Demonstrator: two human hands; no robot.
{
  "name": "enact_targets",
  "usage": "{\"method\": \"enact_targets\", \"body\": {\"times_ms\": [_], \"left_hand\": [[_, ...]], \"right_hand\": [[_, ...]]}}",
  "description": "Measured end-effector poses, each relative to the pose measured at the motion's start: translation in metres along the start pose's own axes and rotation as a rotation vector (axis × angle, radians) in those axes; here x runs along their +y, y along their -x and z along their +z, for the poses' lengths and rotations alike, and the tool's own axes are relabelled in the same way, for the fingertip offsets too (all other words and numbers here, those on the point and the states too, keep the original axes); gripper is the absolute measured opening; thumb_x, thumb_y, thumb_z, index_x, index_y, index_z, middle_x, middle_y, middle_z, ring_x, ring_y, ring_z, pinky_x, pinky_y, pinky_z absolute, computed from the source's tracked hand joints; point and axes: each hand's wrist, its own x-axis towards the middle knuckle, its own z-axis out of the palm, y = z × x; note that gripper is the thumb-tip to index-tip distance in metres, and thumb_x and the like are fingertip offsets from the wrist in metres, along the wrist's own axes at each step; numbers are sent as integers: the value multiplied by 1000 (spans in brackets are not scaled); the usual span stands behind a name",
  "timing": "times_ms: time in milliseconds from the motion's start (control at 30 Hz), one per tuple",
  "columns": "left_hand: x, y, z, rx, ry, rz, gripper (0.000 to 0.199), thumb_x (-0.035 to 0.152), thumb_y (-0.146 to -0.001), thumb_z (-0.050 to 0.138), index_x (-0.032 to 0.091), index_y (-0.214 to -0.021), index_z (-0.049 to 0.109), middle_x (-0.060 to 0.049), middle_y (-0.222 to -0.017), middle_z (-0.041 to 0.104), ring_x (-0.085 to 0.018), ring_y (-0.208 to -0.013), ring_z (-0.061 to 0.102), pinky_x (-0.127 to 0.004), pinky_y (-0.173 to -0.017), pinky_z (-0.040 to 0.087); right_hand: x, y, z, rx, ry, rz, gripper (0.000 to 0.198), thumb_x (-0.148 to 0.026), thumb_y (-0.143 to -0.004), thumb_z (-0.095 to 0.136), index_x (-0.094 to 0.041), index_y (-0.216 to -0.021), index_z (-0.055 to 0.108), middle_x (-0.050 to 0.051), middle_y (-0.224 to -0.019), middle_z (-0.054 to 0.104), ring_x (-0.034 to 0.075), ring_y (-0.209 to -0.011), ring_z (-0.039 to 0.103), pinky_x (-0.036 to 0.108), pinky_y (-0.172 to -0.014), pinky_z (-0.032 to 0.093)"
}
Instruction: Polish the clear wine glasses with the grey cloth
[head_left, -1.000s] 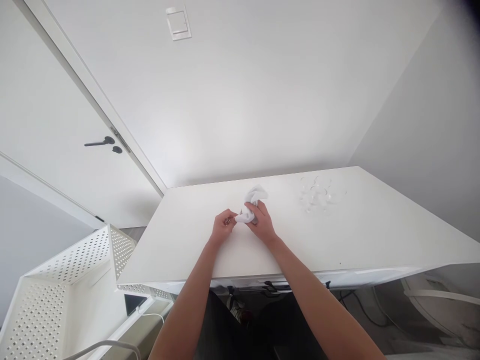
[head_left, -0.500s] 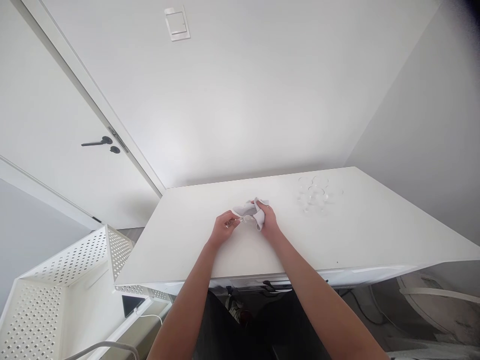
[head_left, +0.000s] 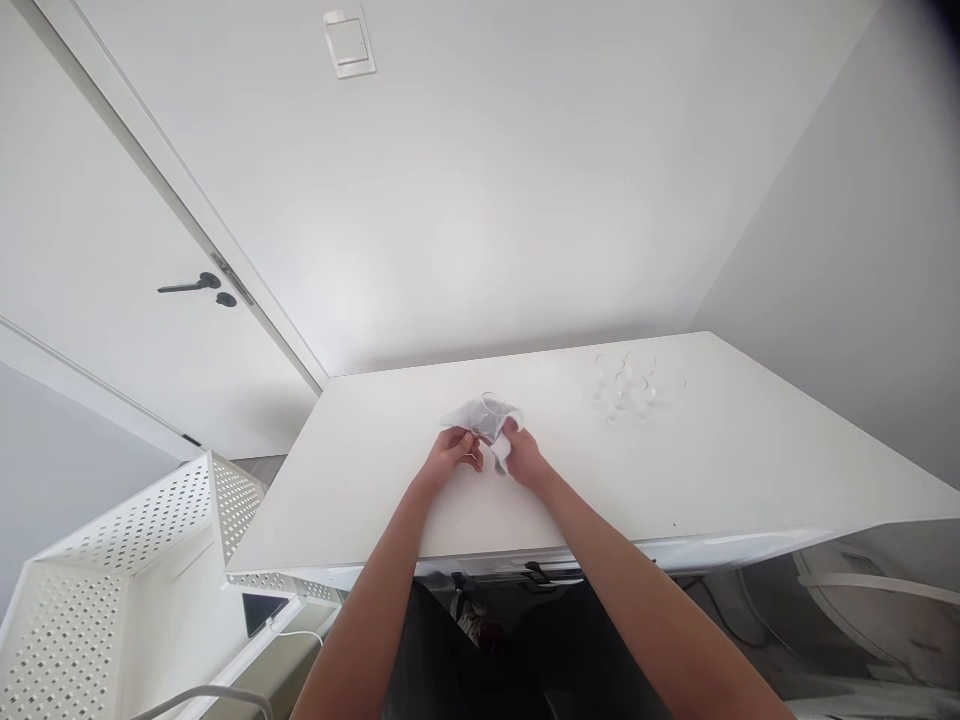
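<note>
Over the white tabletop [head_left: 360, 470] I hold a clear stemmed glass [head_left: 491, 405], its rim tipped away from me. My left hand [head_left: 451, 452] is closed, fingers pinched about the glass's lower part, which they largely hide. A thin, pale grey cloth [head_left: 501, 452] is bunched in my right hand [head_left: 527, 458], which is closed on it. The cloth spreads behind and around the bowl, its far corner reaching over my left fingers.
Several clear stemmed glasses [head_left: 632, 388] stand close together at the back right of the tabletop. A white perforated rack [head_left: 127, 560] is at the lower left. Behind the table is a wall; a door with a black handle [head_left: 191, 284] is at left.
The glass has swung from lying sideways between my hands to rim pointing away. The cloth has shifted left and now spreads behind the bowl; my right hand has come slightly lower and nearer me.
</note>
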Motion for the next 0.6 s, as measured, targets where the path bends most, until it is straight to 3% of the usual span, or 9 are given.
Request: {"method": "enact_targets", "body": {"times_ms": [133,267,367,467,600], "left_hand": [[-10,-1,-2,99,24,-77,45,54,-87,72,16,-111,66,-11,-101,69,-23,-84,67,-38,-70,58],[-11,-4,1,52,-72,-72,41,45,-86,73,19,-117,67,-11,-108,72,-27,-92,68,-40,-77,58],[-3,-5,2,84,-135,10,30,35,-84,71,18,-109,70,-10,-108,72,-25,-90,67,-37,-76,56],[5,-5,-1,258,-187,116,29,26,-81,64,20,-110,69,-8,-113,70,-23,-94,64,-32,-73,53],[5,-4,-7,423,-221,104,28,22,-79,59,22,-106,68,-6,-108,69,-21,-95,61,-30,-74,49]], "right_hand": [[1,1,6,-9,68,-86,49,-48,-75,82,-24,-116,68,8,-101,73,27,-95,66,39,-78,55],[0,-3,6,55,139,-136,42,-35,-74,81,-22,-111,69,6,-102,73,22,-91,65,35,-80,52],[4,-9,2,123,116,-77,34,-39,-77,75,-19,-104,71,6,-98,73,23,-93,64,34,-80,51],[9,-14,-3,222,6,19,33,-47,-77,73,-18,-95,71,7,-93,72,23,-89,64,32,-75,50],[13,-15,-4,255,-120,149,39,-54,-76,76,-21,-94,69,8,-96,71,22,-88,63,32,-71,49]]}}
